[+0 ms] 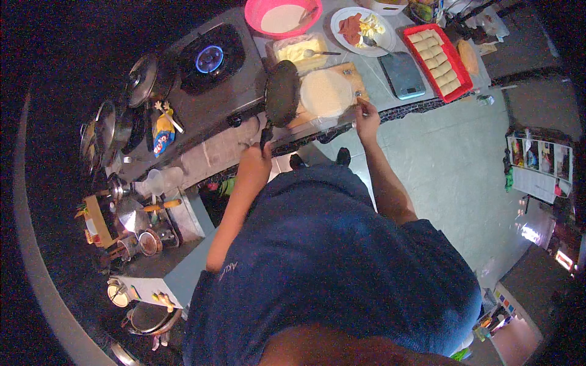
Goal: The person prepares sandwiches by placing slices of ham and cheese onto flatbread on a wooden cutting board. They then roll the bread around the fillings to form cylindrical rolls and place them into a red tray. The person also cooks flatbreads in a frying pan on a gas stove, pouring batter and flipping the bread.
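Note:
My left hand (255, 160) is closed around the black handle of a frying pan (282, 94), which is tilted beside a wooden board (361, 75). On the board lies a pale round sheet (326, 93), with what looks like plastic film under its near edge. My right hand (367, 120) is at the right edge of the board, thumb and fingertips together near the sheet's rim; whether something thin is between them, I cannot tell. Behind the board stands a tub of yellow spread (298, 51) with a spoon in it. Farther back is a pink bowl of pale batter (281, 18).
At the left a gas burner (209, 59) shows a blue flame. A white plate of food (341, 45), a digital kitchen scale (401, 75) and a red tray (458, 95) of pale rolls stand to the right. Lidded pots (143, 81) crowd the far left.

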Available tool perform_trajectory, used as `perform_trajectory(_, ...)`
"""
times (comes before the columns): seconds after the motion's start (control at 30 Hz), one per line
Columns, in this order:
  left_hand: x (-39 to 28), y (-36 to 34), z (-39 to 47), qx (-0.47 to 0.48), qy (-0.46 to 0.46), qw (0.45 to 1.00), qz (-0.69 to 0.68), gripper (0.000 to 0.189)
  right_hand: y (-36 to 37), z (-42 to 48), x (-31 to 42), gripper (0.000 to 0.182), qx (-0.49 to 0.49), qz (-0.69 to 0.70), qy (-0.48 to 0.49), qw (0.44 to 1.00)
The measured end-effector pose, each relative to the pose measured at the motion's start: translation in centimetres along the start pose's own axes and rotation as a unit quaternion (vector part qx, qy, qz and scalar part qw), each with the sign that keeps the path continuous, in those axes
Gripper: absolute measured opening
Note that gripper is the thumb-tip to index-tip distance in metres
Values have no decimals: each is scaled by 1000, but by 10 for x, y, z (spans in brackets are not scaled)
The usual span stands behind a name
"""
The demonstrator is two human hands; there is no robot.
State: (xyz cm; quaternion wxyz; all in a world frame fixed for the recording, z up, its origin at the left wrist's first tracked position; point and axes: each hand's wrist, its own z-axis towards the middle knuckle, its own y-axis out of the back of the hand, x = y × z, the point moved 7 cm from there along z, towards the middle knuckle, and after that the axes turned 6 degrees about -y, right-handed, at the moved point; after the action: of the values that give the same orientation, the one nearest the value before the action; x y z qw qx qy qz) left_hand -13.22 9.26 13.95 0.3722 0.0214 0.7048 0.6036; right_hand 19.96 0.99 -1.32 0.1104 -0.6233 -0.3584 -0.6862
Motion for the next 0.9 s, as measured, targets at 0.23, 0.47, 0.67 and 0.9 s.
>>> perform_trajectory(0.23,-13,75,-2,-27,54,995,-74,36,22,35,5,21,-117,-35,81,989)
perform_trajectory(0.47,28,61,10,-122,259,844,-454,42,-70,174,158,26,6,-59,190,980)
perform_trajectory(0.67,32,46,12,-160,257,839,-452,43,-196,266,188,22,107,-531,342,768)
perform_trajectory(0.9,7,20,9,-187,295,773,-529,41,-222,368,145,18,192,-434,323,819)
